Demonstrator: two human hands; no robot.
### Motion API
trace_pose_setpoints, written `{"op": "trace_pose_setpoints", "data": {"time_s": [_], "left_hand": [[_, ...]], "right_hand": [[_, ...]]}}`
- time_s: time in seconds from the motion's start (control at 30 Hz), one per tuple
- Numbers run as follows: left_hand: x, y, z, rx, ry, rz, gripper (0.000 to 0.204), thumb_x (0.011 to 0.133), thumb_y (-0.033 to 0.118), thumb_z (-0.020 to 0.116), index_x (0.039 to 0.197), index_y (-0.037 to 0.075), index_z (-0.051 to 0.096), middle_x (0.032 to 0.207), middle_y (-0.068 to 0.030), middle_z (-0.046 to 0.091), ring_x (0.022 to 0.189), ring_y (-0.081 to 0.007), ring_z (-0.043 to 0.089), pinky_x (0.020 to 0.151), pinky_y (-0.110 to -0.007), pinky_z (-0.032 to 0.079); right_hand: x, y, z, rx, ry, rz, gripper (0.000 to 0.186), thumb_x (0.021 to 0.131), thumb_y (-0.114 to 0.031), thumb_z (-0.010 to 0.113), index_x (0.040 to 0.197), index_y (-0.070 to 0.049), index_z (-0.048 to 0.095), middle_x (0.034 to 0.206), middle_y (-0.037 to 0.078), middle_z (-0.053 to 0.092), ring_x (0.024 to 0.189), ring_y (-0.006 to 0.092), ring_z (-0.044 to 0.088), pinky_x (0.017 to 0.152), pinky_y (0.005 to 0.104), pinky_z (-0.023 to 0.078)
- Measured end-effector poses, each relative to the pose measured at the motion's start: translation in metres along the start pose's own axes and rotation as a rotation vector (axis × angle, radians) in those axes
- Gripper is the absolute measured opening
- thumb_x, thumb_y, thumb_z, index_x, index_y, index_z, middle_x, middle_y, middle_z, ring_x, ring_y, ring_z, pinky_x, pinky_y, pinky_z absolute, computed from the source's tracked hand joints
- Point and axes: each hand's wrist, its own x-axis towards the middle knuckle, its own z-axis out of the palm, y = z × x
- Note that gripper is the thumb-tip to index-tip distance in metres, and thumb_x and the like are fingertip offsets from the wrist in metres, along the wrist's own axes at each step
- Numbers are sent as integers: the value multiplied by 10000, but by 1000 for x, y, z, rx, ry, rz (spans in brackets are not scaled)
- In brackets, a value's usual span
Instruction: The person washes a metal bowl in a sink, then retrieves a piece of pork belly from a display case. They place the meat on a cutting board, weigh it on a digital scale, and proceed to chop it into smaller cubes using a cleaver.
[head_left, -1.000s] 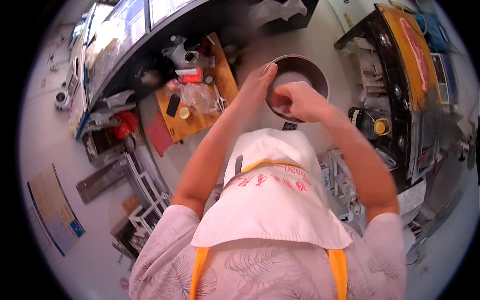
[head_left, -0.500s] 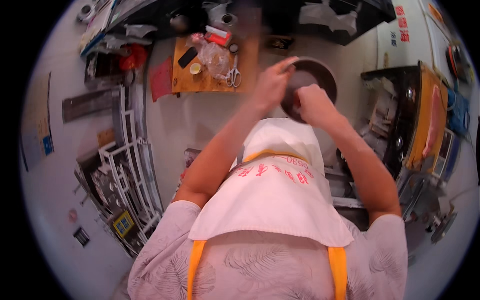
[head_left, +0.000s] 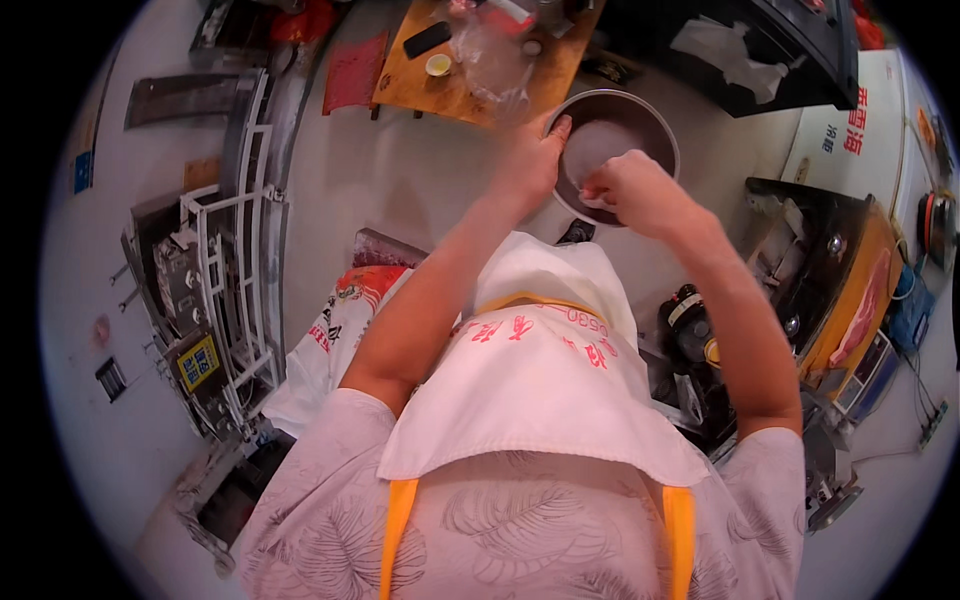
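Head view, and from where I'm standing, starting big: one wooden table [head_left: 415, 88] stands beyond the left hand [head_left: 530, 165]. Next comes one white apron [head_left: 540, 410] with two orange straps [head_left: 398, 520], then one white and red sack [head_left: 330, 335] to the apron's left. Just past the apron's far edge, between the two hands, sits the one bowl [head_left: 650, 130]: round, deep, with a thin shiny rim, brownish-grey walls and whitish stuff [head_left: 595, 145] showing at the bottom. I can't tell whether anything props it up from below. The left hand is closed on the bowl's left rim. The right hand [head_left: 640, 190] dips inside, fingers bunched narrow; whether they pinch any of the whitish stuff, I can't tell. Smaller things lie on the table: one crumpled clear bag [head_left: 490, 65], one black phone [head_left: 428, 40] and, littlest, one cup [head_left: 438, 65], yellowish inside
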Motion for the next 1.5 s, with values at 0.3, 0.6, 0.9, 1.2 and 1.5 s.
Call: {"op": "trace_pose_setpoints", "data": {"time_s": [0.3,0.6,0.9,1.2,1.5], "left_hand": [[8,-136,-189,-216,345,-154,496,1040,426,575,1279,2,672,1093,-98,715,926,-187,671,829,-342,532],[-116,-373,-364,-201,803,-639,550,1065,455,546,1255,-55,626,1129,-160,677,1050,-236,621,937,-376,481],[-155,-433,-368,-711,1055,-851,520,1090,405,501,1285,-59,628,1145,-166,675,1072,-228,607,941,-371,467],[-155,-460,-328,-662,1018,-920,694,1073,547,457,1258,-104,610,1202,-286,661,1137,-407,619,992,-484,446],[-130,-369,-296,-791,866,-682,617,1051,502,582,1359,-32,559,1263,-156,632,1147,-210,626,909,-384,548]], "right_hand": [[87,-37,15,1523,176,-26,339,927,56,636,1258,-3,674,1160,69,715,1083,161,666,933,303,529],[293,-84,227,2024,-87,346,299,970,-47,643,1269,-39,636,1222,73,669,1075,169,633,905,408,524],[437,-183,356,1446,-680,465,255,975,1,646,1229,-25,649,1132,53,694,1006,133,643,860,293,514],[420,-124,354,1261,-579,762,182,1007,-61,629,1177,-79,691,1122,8,701,1006,143,651,913,345,534],[321,-90,261,1434,-267,623,206,940,-63,697,1145,-54,686,1062,33,692,967,147,658,853,311,538]]}}
